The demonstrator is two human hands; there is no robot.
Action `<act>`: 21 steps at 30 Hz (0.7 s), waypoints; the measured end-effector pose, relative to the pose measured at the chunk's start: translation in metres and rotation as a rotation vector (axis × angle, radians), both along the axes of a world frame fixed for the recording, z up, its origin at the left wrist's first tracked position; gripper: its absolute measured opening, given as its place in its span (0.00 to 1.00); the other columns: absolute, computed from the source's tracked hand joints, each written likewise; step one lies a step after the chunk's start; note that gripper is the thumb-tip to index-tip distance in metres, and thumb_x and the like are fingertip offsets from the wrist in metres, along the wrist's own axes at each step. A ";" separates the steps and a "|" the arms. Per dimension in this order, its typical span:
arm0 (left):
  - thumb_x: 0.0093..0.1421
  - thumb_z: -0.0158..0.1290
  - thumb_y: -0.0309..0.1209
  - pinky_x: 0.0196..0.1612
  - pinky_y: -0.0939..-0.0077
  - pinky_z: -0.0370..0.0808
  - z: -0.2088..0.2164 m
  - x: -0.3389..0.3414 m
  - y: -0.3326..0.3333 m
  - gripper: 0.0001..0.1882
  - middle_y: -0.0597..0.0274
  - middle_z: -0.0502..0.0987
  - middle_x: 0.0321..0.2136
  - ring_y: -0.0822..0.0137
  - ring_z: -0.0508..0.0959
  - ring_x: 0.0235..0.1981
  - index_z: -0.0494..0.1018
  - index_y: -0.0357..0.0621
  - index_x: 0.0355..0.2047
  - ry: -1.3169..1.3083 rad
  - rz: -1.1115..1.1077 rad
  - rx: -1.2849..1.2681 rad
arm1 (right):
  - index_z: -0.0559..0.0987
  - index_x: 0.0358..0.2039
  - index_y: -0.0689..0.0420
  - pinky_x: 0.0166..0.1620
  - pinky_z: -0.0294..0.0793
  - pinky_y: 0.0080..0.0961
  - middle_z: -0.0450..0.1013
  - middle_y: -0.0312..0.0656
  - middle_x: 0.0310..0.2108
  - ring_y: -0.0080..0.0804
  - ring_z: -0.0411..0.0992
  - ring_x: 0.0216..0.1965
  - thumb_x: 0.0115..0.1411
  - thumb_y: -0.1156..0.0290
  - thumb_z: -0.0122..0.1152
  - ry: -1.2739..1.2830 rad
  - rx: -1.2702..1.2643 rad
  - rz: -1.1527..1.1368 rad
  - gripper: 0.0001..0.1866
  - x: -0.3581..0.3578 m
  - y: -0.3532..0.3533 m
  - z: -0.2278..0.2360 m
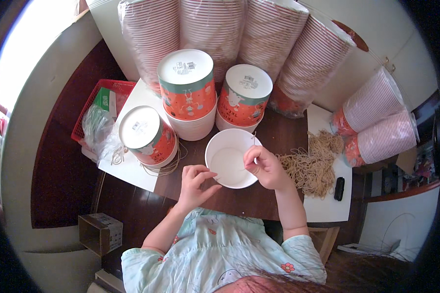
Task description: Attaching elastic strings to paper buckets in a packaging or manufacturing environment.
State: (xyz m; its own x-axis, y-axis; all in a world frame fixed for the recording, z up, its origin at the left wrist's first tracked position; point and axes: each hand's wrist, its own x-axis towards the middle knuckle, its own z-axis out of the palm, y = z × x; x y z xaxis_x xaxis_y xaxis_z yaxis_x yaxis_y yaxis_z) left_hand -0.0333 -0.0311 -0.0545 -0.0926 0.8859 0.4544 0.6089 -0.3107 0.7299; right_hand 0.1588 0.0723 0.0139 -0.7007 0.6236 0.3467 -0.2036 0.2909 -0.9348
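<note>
An open white paper bucket (228, 161) lies on the dark wooden table (274, 132), its mouth facing me. My right hand (264, 167) pinches a thin tan string at the bucket's right rim. My left hand (194, 183) pinches the string's other end just left of the bucket, fingers closed on it. A pile of tan strings (312, 166) lies to the right of my right hand.
Three stacks of upturned orange printed buckets (188, 93) stand behind the open one. Long wrapped sleeves of buckets (259, 34) lean at the back and right. A red basket (100, 105) with plastic bags sits left. A small black object (339, 188) lies right. A cardboard box (100, 233) is on the floor.
</note>
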 end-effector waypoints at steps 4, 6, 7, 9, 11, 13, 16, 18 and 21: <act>0.40 0.62 0.27 0.39 0.70 0.65 -0.005 0.003 0.002 0.11 0.64 0.70 0.30 0.62 0.68 0.37 0.75 0.47 0.27 0.045 -0.023 0.031 | 0.68 0.32 0.58 0.38 0.64 0.19 0.65 0.36 0.28 0.23 0.64 0.30 0.56 0.73 0.55 -0.084 0.080 -0.027 0.06 0.000 -0.002 0.003; 0.41 0.62 0.26 0.37 0.72 0.67 -0.009 0.001 0.001 0.11 0.63 0.71 0.29 0.63 0.70 0.34 0.75 0.46 0.27 0.050 -0.014 0.037 | 0.69 0.33 0.58 0.38 0.65 0.20 0.65 0.36 0.28 0.23 0.64 0.30 0.54 0.73 0.57 -0.101 0.067 -0.023 0.08 -0.001 -0.004 0.011; 0.41 0.61 0.25 0.35 0.73 0.68 -0.010 0.001 0.000 0.10 0.62 0.71 0.28 0.64 0.72 0.32 0.75 0.44 0.27 0.052 -0.010 0.044 | 0.69 0.35 0.57 0.38 0.65 0.21 0.66 0.37 0.29 0.26 0.66 0.30 0.53 0.70 0.58 -0.301 0.150 -0.062 0.11 -0.001 -0.006 0.021; 0.42 0.61 0.23 0.32 0.75 0.70 -0.014 -0.001 -0.002 0.10 0.61 0.72 0.28 0.64 0.73 0.30 0.75 0.43 0.27 -0.008 -0.010 0.025 | 0.70 0.37 0.57 0.38 0.66 0.22 0.67 0.39 0.29 0.29 0.67 0.30 0.51 0.67 0.60 -0.501 0.232 -0.098 0.14 -0.003 -0.007 0.023; 0.42 0.60 0.22 0.30 0.77 0.71 -0.013 0.000 -0.004 0.09 0.60 0.72 0.27 0.65 0.74 0.28 0.75 0.42 0.27 -0.066 -0.018 0.004 | 0.73 0.40 0.56 0.35 0.69 0.27 0.69 0.41 0.35 0.35 0.70 0.32 0.51 0.63 0.60 -0.643 0.841 -0.251 0.17 -0.008 -0.008 0.012; 0.44 0.58 0.19 0.28 0.79 0.72 -0.007 0.002 -0.006 0.09 0.59 0.73 0.29 0.66 0.75 0.27 0.75 0.40 0.28 -0.190 -0.029 -0.120 | 0.73 0.40 0.55 0.36 0.70 0.30 0.69 0.42 0.37 0.38 0.71 0.33 0.51 0.61 0.59 -0.627 0.696 -0.128 0.17 -0.012 -0.005 -0.017; 0.44 0.58 0.21 0.27 0.78 0.72 -0.012 0.003 -0.005 0.08 0.58 0.75 0.28 0.64 0.76 0.26 0.74 0.40 0.28 -0.180 -0.016 -0.058 | 0.74 0.38 0.56 0.38 0.71 0.33 0.71 0.44 0.36 0.42 0.72 0.35 0.50 0.62 0.59 -0.602 0.482 0.044 0.16 -0.025 -0.009 -0.030; 0.45 0.58 0.21 0.27 0.77 0.72 -0.013 0.003 -0.005 0.08 0.58 0.75 0.28 0.64 0.76 0.26 0.74 0.39 0.27 -0.177 -0.017 -0.047 | 0.75 0.35 0.56 0.36 0.71 0.33 0.73 0.42 0.32 0.41 0.72 0.33 0.50 0.64 0.58 -0.656 0.502 0.061 0.13 -0.030 -0.011 -0.037; 0.45 0.58 0.21 0.28 0.77 0.72 -0.011 0.002 -0.006 0.07 0.58 0.75 0.26 0.64 0.76 0.27 0.73 0.39 0.27 -0.156 -0.010 -0.047 | 0.75 0.31 0.56 0.35 0.70 0.34 0.73 0.40 0.29 0.40 0.72 0.31 0.51 0.66 0.57 -0.669 0.508 0.054 0.09 -0.032 -0.010 -0.039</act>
State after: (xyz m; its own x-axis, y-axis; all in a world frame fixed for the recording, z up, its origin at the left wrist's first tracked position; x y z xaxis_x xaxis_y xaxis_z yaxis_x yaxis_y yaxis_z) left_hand -0.0316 -0.0376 -0.0657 -0.1501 0.9070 0.3934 0.4841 -0.2795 0.8292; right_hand 0.1267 0.0620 -0.0253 -0.8825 0.4639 0.0773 0.3212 0.7147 -0.6212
